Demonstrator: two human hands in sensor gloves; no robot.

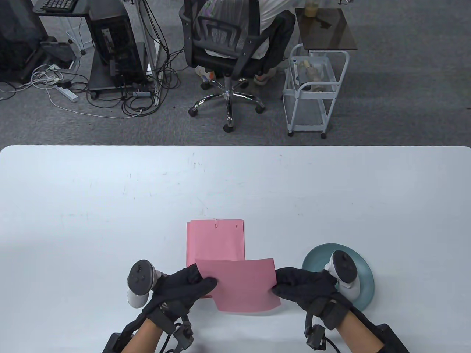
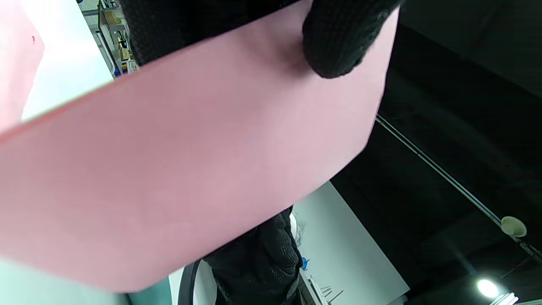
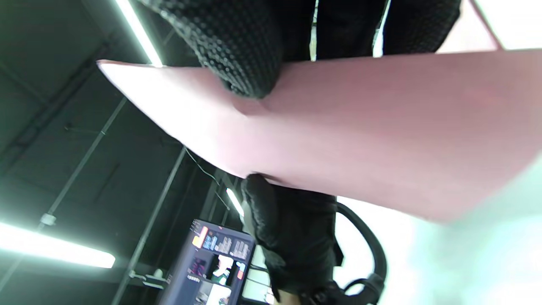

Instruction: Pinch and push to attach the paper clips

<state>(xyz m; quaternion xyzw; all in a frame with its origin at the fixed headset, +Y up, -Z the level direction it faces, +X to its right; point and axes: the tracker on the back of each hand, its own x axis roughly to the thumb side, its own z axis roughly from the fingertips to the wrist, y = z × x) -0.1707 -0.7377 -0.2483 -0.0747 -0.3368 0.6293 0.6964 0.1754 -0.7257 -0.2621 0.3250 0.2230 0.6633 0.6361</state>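
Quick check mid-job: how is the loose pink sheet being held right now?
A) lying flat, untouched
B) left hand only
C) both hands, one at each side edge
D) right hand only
C: the left hand pinches the pink sheet's left edge while the right hand pinches its right edge.

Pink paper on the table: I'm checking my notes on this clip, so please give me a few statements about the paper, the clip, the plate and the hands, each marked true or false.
1. Both hands hold one pink sheet. True: the left hand grips its left edge, the right hand its right edge.
2. A paper clip sits on the far edge of the pink stack. True.
3. The plate lies left of the stack. False: it lies to the right, under the right hand.
4. The held sheet already carries a clip. False: none shows on it.
5. The right hand is empty. False: it pinches the sheet.
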